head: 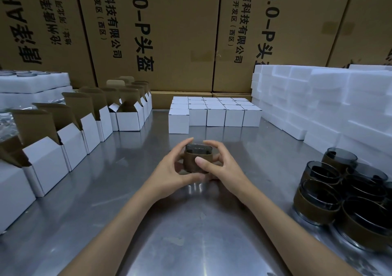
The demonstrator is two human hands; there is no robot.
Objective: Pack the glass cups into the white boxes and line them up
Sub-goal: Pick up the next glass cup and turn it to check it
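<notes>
A dark glass cup [192,158] wrapped in a brown sleeve stands upright on the steel table [127,190] at the centre. My left hand [174,169] and my right hand [220,167] both grip it, fingers curled round its sides. Several more sleeved glass cups [343,193] are clustered at the right front. Open white boxes [70,140] with brown flaps raised run in a row along the left. Closed white boxes [214,112] stand lined up in rows at the back centre, one box [178,120] set slightly forward at their left end.
White foam blocks [331,103] are stacked high at the back right. Foam trays [31,84] with cups sit at the far left. Large brown cartons [169,31] wall off the back of the table.
</notes>
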